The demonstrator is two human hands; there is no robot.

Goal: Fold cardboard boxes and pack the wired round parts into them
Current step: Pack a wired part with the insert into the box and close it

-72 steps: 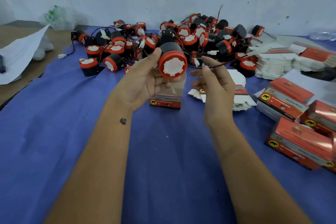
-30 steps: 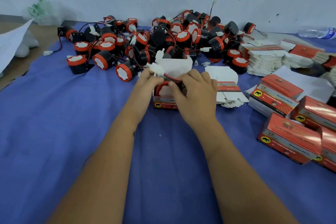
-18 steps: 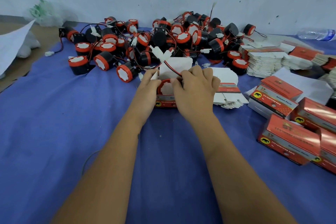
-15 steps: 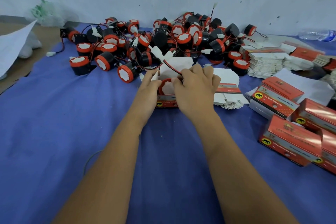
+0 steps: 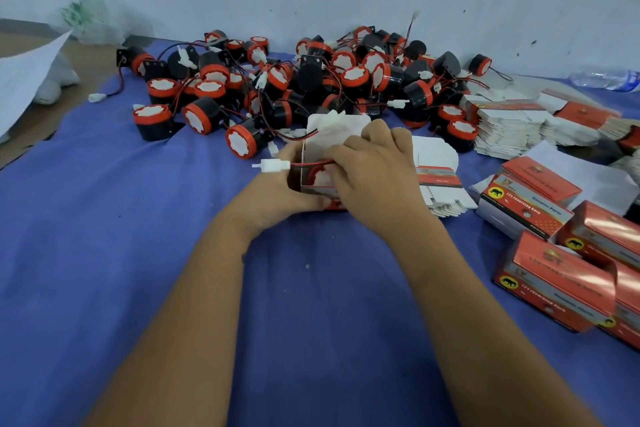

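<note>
- Sitting down inside the open box (image 5: 313,184) now is the round part (image 5: 320,177), its red rim and white face showing between the hands; moments ago it was being held up in the air, clear of the box
- Trailing out over the box's left wall is the red and black wire (image 5: 311,163), ending in a white connector (image 5: 273,165) that is hanging outside; a moment ago that connector was sticking up behind the box, so the wire is being bent over
- Pressing at the wire over the box mouth is the right hand (image 5: 372,177), fingers curled; whether they are pinching it I cannot tell
- Wrapping round the box's left side is the left hand (image 5: 273,196), steadying it on the blue cloth (image 5: 104,253)
- Standing upright behind is the white lid flap (image 5: 337,130); judging by this, tucking in the connector and closing are not yet done
- Waiting beyond is the pile of parts (image 5: 311,80); flat blanks (image 5: 502,125) and finished boxes (image 5: 554,274) are lying to the right
</note>
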